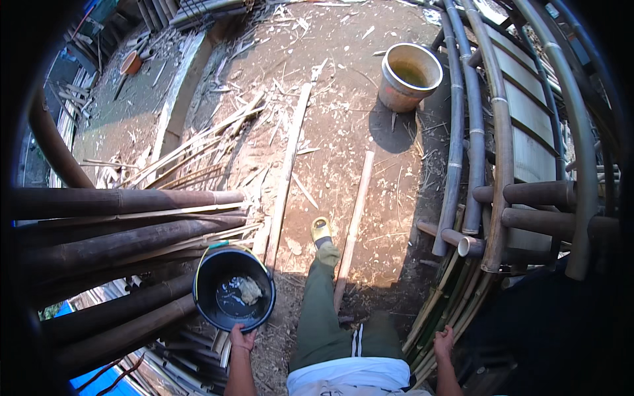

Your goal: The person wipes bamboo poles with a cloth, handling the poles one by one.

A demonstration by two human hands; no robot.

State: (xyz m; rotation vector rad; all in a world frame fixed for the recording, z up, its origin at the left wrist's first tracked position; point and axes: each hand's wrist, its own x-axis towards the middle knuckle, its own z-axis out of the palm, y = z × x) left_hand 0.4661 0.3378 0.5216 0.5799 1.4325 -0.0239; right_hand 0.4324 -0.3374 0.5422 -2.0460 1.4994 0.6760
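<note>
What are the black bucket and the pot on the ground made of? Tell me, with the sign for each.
Black bucket, gripped at its rim by the left hand: probably plastic, with a smooth, slightly glossy wall and a thin rim. It holds some water and a rag. Pot: seemingly metal, with a dull silvery rolled rim and a stained, dusty wall; aluminium or steel cannot be told.

Outdoor bamboo workshop yard, stacked bamboo poles (119, 201), split strips (198, 142) littering dirt ground (343, 125)
</note>
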